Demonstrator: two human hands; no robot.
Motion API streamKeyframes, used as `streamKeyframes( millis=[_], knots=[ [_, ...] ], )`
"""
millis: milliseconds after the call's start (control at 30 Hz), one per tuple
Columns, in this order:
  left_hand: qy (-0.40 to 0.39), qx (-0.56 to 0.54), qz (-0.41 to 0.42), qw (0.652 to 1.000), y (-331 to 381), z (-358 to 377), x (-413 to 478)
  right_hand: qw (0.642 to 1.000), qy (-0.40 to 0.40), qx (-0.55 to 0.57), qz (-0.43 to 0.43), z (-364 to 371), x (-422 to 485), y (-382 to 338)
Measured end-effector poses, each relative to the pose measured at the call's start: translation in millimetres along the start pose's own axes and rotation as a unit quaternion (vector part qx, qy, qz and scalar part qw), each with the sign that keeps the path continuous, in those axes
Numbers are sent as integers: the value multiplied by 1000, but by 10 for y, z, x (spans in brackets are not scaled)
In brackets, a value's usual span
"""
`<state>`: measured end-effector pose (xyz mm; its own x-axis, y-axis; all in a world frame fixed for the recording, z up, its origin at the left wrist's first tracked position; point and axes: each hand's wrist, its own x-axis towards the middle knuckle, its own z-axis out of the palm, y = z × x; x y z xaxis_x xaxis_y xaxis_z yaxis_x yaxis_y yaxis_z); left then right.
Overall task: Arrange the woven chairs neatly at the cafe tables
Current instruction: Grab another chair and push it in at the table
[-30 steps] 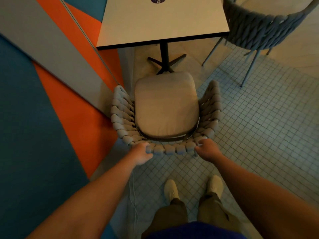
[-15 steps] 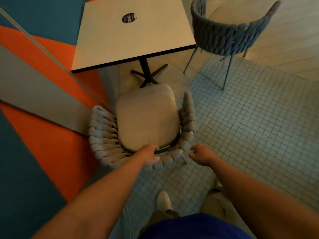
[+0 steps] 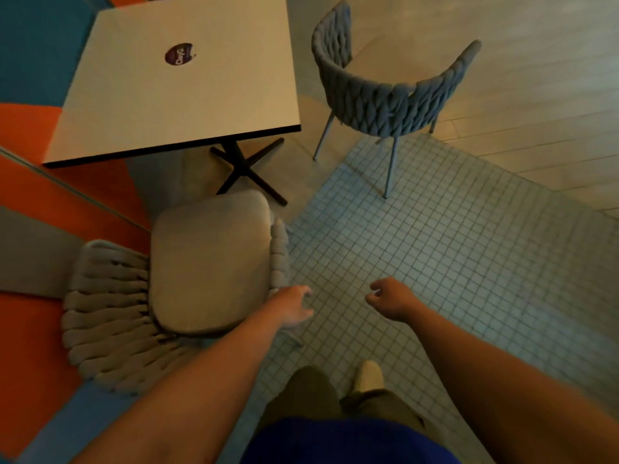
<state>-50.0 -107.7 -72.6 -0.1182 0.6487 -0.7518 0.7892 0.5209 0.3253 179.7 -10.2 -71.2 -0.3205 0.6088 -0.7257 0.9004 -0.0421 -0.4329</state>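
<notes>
My left hand [image 3: 293, 306] hangs with fingers loosely curled and nothing in them, just beside the right arm of the near chair [image 3: 110, 316]; I cannot tell whether it brushes the weave. My right hand [image 3: 390, 298] is the same, slack and empty, out over the tiled floor [image 3: 469, 262], apart from the left and from both chairs. So neither hand has a hold on anything. The near chair sits to the left of both hands, its cushion [image 3: 211, 262] pointing at the table [image 3: 187, 95] with the front edge close to the black foot [image 3: 248, 169], though it looks a little skewed to the table edge. I judge this chair roughly placed and the job between chairs. The far chair [image 3: 385, 98] stands at the table's right side, well beyond my hands, its curved back toward me. Next I would step forward and right, grip that back with both hands and square it up.
</notes>
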Motion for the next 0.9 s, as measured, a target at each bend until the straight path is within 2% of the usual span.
streamKeyframes(
  millis=[233, 400, 700, 900],
  knots=[
    [-25, -10, 19, 999, 841, -471, 640, 1000, 12, 18, 21, -835, 395, 223],
    [-33, 6, 36, 999, 1335, -1037, 1406, 998, 37, 36, 40, -1625, 1022, 219],
    [-16, 23, 74, 997, 2167, -2466, 2517, 993, 74, 91, 28, -2890, 1981, -275],
    [-26, 15, 65, 997, 2547, -3047, 3081, 990, 80, 116, 28, -3492, 2570, -474]
  ],
)
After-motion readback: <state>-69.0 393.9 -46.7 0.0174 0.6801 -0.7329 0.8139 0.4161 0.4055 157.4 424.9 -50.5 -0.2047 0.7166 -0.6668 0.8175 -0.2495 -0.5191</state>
